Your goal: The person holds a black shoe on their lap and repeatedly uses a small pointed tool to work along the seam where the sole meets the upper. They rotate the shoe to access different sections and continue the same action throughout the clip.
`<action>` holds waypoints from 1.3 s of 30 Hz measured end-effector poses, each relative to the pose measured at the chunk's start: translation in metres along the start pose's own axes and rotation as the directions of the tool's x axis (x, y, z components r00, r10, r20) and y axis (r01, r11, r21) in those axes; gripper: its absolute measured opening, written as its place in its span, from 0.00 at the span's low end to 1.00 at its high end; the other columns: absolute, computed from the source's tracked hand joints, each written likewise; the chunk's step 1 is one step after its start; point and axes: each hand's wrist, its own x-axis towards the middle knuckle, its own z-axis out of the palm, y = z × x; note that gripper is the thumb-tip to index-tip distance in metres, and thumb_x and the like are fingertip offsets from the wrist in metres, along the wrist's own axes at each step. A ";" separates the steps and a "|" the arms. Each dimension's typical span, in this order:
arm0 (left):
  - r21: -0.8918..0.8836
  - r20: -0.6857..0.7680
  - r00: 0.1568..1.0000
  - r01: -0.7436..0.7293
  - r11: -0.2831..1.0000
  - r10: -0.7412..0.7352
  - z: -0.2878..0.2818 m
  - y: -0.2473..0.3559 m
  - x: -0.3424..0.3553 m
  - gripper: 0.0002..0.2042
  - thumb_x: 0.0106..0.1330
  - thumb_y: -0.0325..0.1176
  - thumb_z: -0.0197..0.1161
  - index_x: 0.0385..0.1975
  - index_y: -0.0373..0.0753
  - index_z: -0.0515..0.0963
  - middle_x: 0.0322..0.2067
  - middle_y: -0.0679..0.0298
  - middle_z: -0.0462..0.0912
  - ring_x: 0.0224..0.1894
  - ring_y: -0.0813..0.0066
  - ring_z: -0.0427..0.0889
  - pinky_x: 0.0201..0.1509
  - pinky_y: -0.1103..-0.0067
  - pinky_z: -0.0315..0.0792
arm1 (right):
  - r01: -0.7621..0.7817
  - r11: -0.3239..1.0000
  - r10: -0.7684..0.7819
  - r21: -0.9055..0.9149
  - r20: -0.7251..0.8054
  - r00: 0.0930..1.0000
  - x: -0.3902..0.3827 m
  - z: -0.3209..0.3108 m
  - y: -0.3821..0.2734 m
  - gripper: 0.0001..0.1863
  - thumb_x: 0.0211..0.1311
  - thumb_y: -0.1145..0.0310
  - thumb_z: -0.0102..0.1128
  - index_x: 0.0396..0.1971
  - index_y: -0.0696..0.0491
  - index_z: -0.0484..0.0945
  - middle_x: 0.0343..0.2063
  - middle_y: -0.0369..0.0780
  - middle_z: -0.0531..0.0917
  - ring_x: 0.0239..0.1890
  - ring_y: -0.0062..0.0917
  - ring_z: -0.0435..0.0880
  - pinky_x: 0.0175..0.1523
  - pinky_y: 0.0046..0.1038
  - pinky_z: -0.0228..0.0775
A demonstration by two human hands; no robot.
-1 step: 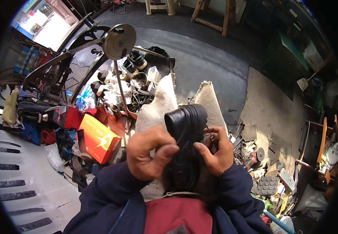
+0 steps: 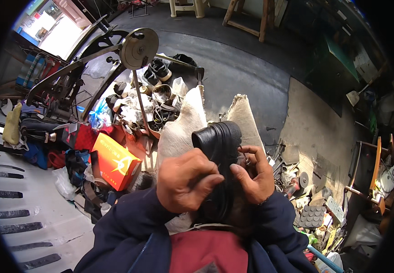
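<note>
A black leather shoe (image 2: pixel 215 141) rests upright on my lap between my knees, its lower part shaded and partly covered by my hands. My left hand (image 2: pixel 188 181) is closed in a pinch in front of the shoe's left side; whatever lies between thumb and forefinger is too small to make out. At the right side of the shoe, my right hand (image 2: pixel 255 175) is closed with its fingers curled round a small, thin metal tool (image 2: pixel 247 160), mostly hidden by the fingers. Coarse beige cloth (image 2: pixel 183 120) covers my legs beneath the shoe.
A hand-cranked machine with a round wheel (image 2: pixel 138 48) stands at the far left. Beside it lies a heap of shoes and bags (image 2: pixel 160 102). An orange box (image 2: pixel 115 161) sits left of my knee. Dark strips (image 2: pixel 15 193) line a pale board; tools and scraps (image 2: pixel 313 216) crowd the right.
My left hand has moved right, closer across the front of the shoe. My right hand has shifted very slightly; the shoe stays in place.
</note>
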 end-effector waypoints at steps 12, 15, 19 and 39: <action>0.265 -0.008 0.951 0.301 0.916 -0.310 0.030 -0.031 0.013 0.21 0.54 0.32 0.78 0.42 0.37 0.73 0.35 0.58 0.79 0.35 0.59 0.84 0.39 0.71 0.77 | -0.105 0.959 0.048 0.264 0.213 0.976 -0.006 0.008 0.011 0.14 0.81 0.62 0.49 0.37 0.56 0.77 0.20 0.29 0.71 0.22 0.12 0.65 0.29 0.18 0.56; 0.210 0.014 0.937 0.339 0.917 -0.349 0.030 -0.036 0.016 0.21 0.54 0.32 0.78 0.42 0.37 0.72 0.33 0.60 0.76 0.34 0.64 0.79 0.39 0.74 0.74 | -0.054 0.977 0.030 0.204 0.116 0.993 -0.009 0.013 0.014 0.15 0.81 0.65 0.48 0.33 0.57 0.76 0.18 0.32 0.72 0.21 0.14 0.66 0.28 0.20 0.58; 0.173 0.035 0.934 0.346 0.922 -0.356 0.029 -0.038 0.021 0.21 0.55 0.31 0.78 0.42 0.37 0.71 0.33 0.60 0.76 0.34 0.65 0.78 0.40 0.74 0.74 | 0.002 0.954 -0.017 0.299 0.048 0.999 -0.008 0.013 0.013 0.14 0.80 0.66 0.49 0.34 0.58 0.77 0.19 0.32 0.72 0.21 0.13 0.66 0.29 0.19 0.58; 0.427 0.000 0.998 -0.050 0.903 0.056 0.030 -0.026 0.014 0.16 0.52 0.28 0.78 0.42 0.48 0.88 0.24 0.65 0.70 0.25 0.68 0.74 0.26 0.73 0.70 | -0.407 0.721 0.306 0.560 0.270 0.913 -0.014 -0.004 0.007 0.13 0.77 0.64 0.55 0.52 0.57 0.74 0.29 0.37 0.81 0.18 0.16 0.74 0.21 0.15 0.58</action>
